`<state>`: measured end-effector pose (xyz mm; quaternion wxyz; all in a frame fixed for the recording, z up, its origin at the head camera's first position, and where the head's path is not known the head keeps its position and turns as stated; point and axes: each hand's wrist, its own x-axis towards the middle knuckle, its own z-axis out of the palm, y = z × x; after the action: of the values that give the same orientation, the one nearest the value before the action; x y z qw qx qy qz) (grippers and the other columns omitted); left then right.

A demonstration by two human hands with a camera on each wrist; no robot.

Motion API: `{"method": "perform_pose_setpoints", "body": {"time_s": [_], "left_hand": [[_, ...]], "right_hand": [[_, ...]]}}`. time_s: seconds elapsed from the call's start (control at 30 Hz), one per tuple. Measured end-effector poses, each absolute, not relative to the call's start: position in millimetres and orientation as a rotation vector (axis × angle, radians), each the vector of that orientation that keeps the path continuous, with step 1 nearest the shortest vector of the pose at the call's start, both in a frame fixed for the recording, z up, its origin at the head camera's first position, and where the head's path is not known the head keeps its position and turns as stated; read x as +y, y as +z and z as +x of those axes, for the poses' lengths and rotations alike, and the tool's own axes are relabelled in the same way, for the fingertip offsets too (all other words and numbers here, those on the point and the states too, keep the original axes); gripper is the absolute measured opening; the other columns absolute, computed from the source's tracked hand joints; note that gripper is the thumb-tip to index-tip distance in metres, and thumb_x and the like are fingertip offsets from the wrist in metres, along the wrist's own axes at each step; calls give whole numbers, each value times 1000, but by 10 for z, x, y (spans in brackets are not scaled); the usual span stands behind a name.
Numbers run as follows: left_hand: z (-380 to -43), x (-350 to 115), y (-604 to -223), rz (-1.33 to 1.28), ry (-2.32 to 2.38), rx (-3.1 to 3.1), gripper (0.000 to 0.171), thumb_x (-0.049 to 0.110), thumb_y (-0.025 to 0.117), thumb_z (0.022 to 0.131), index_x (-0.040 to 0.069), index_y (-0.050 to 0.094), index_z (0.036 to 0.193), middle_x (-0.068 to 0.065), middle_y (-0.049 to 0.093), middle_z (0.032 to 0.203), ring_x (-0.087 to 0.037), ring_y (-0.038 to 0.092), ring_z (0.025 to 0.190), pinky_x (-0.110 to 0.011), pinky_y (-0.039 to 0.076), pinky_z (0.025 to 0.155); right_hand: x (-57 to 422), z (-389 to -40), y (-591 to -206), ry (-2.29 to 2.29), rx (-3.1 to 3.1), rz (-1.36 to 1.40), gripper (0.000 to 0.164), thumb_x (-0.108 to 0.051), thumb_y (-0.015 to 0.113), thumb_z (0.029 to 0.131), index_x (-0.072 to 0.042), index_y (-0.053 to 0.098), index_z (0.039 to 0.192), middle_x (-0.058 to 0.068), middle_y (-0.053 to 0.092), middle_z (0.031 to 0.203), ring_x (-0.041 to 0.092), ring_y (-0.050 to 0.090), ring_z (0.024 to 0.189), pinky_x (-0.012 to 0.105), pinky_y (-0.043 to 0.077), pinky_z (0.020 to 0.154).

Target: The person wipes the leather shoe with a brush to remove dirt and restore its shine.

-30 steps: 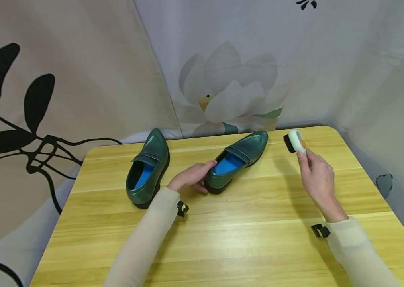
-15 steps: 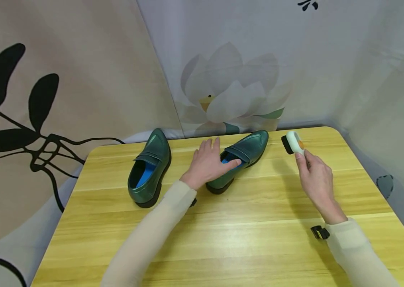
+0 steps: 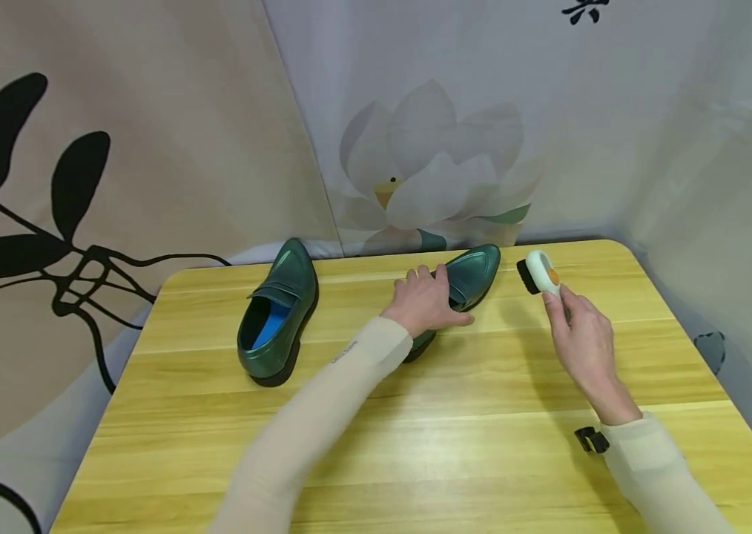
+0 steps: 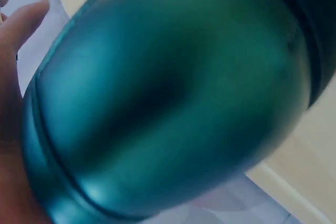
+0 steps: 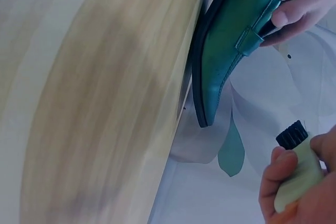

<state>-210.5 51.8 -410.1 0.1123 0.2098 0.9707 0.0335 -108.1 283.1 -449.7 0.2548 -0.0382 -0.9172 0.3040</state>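
A dark green loafer (image 3: 476, 273) points toward the back right of the table. My left hand (image 3: 424, 302) lies over its opening, fingers extended and thumb out to the right, covering the blue insole and part of the heel. In the right wrist view the left thumb (image 5: 294, 11) is right at the shoe's rim. The loafer's glossy green heel (image 4: 173, 93) fills the left wrist view. My right hand (image 3: 586, 341) grips the handle of a small white brush (image 3: 540, 271) with black bristles and an orange spot, held up to the right of the shoe's toe.
A matching green loafer (image 3: 272, 319) with a blue insole stands at the left, toe toward the back. The yellow wooden table (image 3: 456, 445) ends at a patterned cloth backdrop (image 3: 443, 163). A black clip (image 3: 592, 440) sits at the right cuff.
My left hand has left the right loafer's heel and moved up and right over its opening. The right hand and brush have shifted slightly left and down.
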Motion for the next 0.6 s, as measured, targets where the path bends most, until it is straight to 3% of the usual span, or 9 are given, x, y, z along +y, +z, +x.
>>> {"method": "perform_pose_setpoints", "body": {"time_s": [0.3, 0.6], "left_hand": [[-2126, 513, -4164, 494, 134, 2804, 106, 68, 69, 88, 8, 26, 164, -25, 52, 142, -36, 60, 117, -48, 55, 93], [-2155, 479, -4226, 552, 235, 2836, 93, 54, 73, 91, 7, 34, 161, -21, 60, 136, -33, 65, 109, -46, 58, 86]], "right_hand": [[2807, -1087, -4510, 840, -2504, -90, 43, -29, 51, 110, 8, 67, 126, 16, 56, 74, 28, 45, 58, 38, 34, 53], [2812, -1052, -4513, 864, -2494, -91, 46, -26, 52, 110, 12, 61, 135, 25, 64, 87, 36, 56, 69, 49, 44, 63]]}}
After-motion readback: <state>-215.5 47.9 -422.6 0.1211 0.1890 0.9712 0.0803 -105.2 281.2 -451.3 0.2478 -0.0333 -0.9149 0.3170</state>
